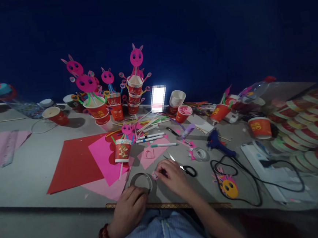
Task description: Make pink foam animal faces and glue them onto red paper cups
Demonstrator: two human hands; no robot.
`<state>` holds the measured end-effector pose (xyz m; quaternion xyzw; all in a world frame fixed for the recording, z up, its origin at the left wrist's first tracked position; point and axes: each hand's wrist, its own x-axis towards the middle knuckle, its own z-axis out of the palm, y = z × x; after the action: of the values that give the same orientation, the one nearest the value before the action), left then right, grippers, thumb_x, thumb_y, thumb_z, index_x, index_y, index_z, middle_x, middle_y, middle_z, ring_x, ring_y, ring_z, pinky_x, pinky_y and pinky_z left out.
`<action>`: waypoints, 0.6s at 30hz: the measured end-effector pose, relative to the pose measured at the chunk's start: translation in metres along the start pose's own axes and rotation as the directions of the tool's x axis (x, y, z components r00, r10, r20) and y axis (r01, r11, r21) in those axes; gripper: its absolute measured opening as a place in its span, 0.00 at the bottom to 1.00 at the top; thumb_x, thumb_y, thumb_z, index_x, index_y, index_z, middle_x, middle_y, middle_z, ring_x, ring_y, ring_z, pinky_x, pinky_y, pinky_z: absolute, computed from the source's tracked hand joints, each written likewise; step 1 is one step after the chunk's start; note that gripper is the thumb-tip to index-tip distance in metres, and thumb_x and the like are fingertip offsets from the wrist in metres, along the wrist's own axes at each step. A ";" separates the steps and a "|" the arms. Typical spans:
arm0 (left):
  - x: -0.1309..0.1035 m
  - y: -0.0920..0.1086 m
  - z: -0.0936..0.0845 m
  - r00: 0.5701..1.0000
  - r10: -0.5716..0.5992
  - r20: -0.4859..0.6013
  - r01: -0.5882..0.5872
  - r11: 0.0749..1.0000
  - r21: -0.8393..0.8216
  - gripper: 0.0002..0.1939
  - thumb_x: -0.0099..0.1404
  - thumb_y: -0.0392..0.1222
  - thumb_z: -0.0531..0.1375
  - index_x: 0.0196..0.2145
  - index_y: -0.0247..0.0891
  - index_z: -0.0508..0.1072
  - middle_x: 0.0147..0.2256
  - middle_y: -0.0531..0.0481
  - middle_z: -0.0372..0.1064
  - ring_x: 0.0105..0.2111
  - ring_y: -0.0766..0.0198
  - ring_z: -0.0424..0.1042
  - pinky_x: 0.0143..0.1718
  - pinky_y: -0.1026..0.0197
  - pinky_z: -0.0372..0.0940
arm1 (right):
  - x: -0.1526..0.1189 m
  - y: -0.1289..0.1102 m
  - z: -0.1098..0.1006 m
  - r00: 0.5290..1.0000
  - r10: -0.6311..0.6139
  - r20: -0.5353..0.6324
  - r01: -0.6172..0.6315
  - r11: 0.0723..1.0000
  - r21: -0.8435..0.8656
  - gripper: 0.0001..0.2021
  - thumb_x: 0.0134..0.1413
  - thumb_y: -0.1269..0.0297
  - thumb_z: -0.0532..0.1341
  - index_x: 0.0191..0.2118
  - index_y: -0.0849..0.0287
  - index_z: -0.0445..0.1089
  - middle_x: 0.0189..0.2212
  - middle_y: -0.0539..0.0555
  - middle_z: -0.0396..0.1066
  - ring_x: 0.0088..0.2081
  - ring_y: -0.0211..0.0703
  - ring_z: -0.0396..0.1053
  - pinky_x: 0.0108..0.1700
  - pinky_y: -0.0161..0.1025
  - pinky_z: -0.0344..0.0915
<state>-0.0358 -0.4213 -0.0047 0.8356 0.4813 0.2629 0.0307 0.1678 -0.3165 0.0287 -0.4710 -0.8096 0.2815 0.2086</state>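
My left hand (131, 208), with a red bead bracelet at the wrist, rests at the table's front edge. Its curled fingers touch the lower left of a clear tape roll (140, 175). Just right of the roll, my right hand (163, 172) pinches a small pale pink piece (155, 175) between thumb and fingertips. Scissors (190, 170) with black handles lie beyond and right of that hand, their blades partly hidden. A red paper cup (123, 150) with a straw stands on pink paper (104, 158) beyond my left hand.
Red card (74, 164) lies on the left. Cups with pink faces (86, 83) stand at the back. To the right are a blue glue gun (220, 143), a looped black cable (256, 184), a yellow face cutout (230, 189), a white power strip (262, 169) and stacked cups (308, 129).
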 end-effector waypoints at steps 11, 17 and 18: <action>0.003 0.002 -0.003 0.999 -0.037 0.008 0.037 0.998 -0.052 0.10 0.68 0.30 0.53 0.40 0.38 0.72 0.37 0.47 0.74 0.36 0.58 0.69 0.39 0.55 0.68 | -0.002 -0.002 0.003 0.999 -0.037 -0.006 0.037 0.996 -0.082 0.06 0.56 0.71 0.66 0.31 0.56 0.69 0.34 0.50 0.73 0.41 0.47 0.67 0.44 0.44 0.60; 0.003 0.002 -0.004 0.999 -0.044 -0.006 0.044 0.998 -0.050 0.09 0.68 0.31 0.53 0.40 0.39 0.72 0.37 0.47 0.74 0.37 0.57 0.71 0.41 0.54 0.68 | -0.006 -0.003 0.003 0.999 -0.045 0.010 0.046 0.990 -0.136 0.04 0.56 0.69 0.66 0.34 0.54 0.70 0.38 0.51 0.72 0.44 0.49 0.67 0.46 0.46 0.60; 0.003 0.002 -0.003 0.999 -0.046 -0.009 0.045 0.998 -0.049 0.09 0.68 0.31 0.53 0.40 0.39 0.72 0.37 0.47 0.74 0.37 0.57 0.71 0.41 0.54 0.69 | -0.006 -0.003 0.003 0.999 -0.047 0.014 0.048 0.989 -0.143 0.04 0.56 0.69 0.66 0.35 0.54 0.70 0.38 0.51 0.71 0.44 0.49 0.66 0.46 0.46 0.60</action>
<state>-0.0348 -0.4210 -0.0001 0.8221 0.4939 0.2779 0.0549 0.1673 -0.3240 0.0280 -0.4639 -0.8397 0.2202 0.1769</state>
